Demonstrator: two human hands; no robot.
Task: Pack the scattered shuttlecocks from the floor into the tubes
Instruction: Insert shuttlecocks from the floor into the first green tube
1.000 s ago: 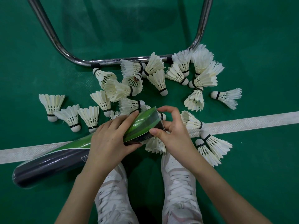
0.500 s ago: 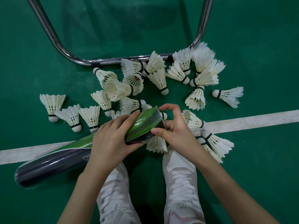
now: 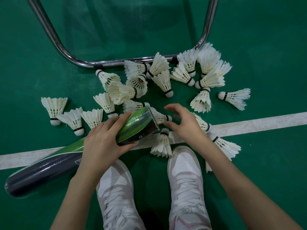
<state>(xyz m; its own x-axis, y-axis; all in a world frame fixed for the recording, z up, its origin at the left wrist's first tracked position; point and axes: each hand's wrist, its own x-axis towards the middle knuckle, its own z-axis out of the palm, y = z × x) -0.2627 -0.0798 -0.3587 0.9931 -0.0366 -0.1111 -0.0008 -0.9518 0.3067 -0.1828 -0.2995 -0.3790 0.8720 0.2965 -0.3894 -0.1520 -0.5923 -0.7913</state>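
Observation:
A long green and dark tube (image 3: pixel 49 166) lies slanted across the floor, its open mouth (image 3: pixel 149 120) raised toward the upper right. My left hand (image 3: pixel 104 140) grips the tube just behind the mouth. My right hand (image 3: pixel 184 123) hovers right of the mouth with loosely curved fingers, holding nothing. A shuttlecock (image 3: pixel 162 117) lies cork-right just beyond the tube mouth, between thumb and fingers of that hand. Another shuttlecock (image 3: pixel 162 143) lies just below it on the white line. Several more white shuttlecocks (image 3: pixel 164 82) are scattered on the green floor beyond.
A chrome tube frame (image 3: pixel 116 63) curves across the floor behind the pile. A white court line (image 3: pixel 257 123) runs across the green floor. My two white shoes (image 3: pixel 186 176) stand below the hands. Three shuttlecocks (image 3: pixel 73 118) lie left of the tube.
My right hand has come off the tube mouth and moved right, its fingers opening. The tube mouth now shows clear of that hand. My left hand keeps its grip.

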